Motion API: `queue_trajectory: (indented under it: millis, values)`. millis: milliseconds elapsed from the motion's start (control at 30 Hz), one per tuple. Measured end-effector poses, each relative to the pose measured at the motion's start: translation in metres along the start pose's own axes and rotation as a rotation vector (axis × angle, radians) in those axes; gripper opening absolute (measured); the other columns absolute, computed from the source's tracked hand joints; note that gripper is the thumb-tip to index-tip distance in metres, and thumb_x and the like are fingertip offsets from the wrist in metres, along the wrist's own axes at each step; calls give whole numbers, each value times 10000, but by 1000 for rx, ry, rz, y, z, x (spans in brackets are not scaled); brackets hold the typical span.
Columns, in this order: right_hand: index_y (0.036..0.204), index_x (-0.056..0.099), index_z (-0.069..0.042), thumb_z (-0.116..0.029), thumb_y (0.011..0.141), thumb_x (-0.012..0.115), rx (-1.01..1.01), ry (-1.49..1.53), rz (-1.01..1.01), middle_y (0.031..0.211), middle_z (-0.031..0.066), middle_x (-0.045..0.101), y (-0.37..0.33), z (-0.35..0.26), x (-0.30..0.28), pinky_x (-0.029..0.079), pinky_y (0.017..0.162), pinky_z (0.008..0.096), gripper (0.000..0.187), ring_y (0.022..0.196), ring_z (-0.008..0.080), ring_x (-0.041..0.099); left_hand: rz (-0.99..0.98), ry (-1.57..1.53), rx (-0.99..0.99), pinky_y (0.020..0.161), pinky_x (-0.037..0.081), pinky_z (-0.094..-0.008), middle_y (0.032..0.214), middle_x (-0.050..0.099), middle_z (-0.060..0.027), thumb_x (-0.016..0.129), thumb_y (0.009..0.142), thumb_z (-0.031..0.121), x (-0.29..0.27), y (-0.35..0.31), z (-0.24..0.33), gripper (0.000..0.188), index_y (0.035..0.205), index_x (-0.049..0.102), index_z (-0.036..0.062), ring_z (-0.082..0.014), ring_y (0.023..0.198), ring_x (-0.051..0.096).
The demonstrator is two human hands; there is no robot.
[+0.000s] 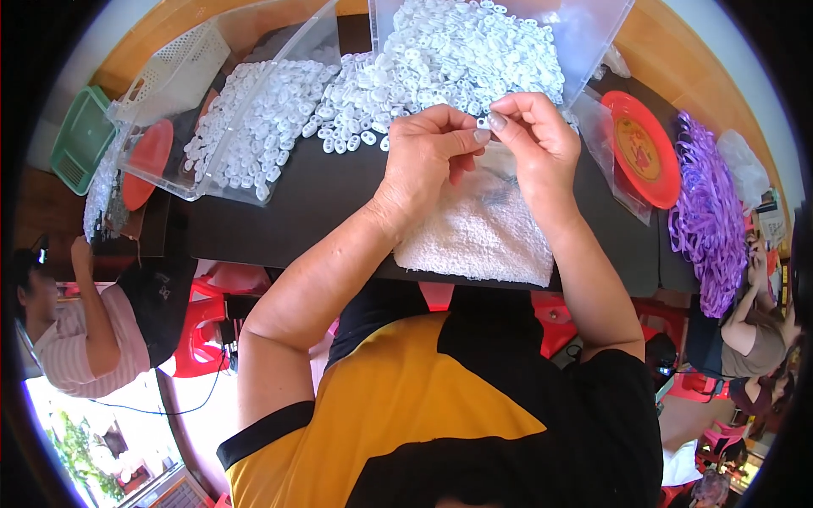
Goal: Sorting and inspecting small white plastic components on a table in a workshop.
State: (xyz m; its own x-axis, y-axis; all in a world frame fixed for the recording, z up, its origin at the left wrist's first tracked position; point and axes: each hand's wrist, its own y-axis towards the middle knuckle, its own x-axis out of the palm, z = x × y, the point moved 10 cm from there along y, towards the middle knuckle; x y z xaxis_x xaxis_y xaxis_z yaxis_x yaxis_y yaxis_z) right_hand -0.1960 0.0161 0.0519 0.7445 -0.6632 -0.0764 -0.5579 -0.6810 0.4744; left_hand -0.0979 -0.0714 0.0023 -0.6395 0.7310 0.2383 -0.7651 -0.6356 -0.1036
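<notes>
Both hands meet above a folded white towel [474, 241] at the near edge of the dark table. My left hand [423, 157] is closed in a pinch, its thumb tip against a small white plastic piece [482, 123]. My right hand [542, 144] pinches the same piece from the other side with thumb and forefinger. The fingers cover most of it. Just beyond lies a heap of small white oval plastic pieces [360, 102], each with two holes. More of them fill a clear plastic bin [593, 34] tipped toward me.
Another clear bin [233, 127] of white pieces stands left. Right are a red round tray [641, 148] and a bundle of purple ribbons [707, 212]. A green basket [80, 140] sits far left. Co-workers [93, 326] sit at both sides.
</notes>
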Motion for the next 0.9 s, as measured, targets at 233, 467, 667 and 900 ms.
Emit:
queue_trajectory:
  millis: [233,467,667,900]
  values:
    - [933,604,-7,2,860,637,35,28,-32,841,5,634,-6,1,9,463,709,211,80,771,64,575,18,-239,18,496,409,-238,752,623,-78,607,892,71,-3,-1,0,84,899,616,-12,-122,584,555]
    - [931,612,3,-22,874,621,117,-5,-40,818,18,640,-2,6,6,468,701,219,63,757,76,580,2,-245,21,507,408,-240,763,615,-76,581,914,81,-5,0,-5,96,906,604,-12,-130,612,561]
    - [927,603,6,-31,880,605,-5,-265,-105,777,62,634,5,-5,1,468,654,258,60,704,118,581,46,-257,12,455,397,-223,710,603,-44,602,898,81,-8,1,-7,80,868,593,8,-96,551,535]
    - [917,582,11,-38,899,593,-158,-410,-189,746,34,582,2,-15,12,436,635,236,54,691,85,526,38,-92,48,471,390,-221,717,605,-42,610,902,84,-8,1,-5,80,885,602,6,-97,566,539]
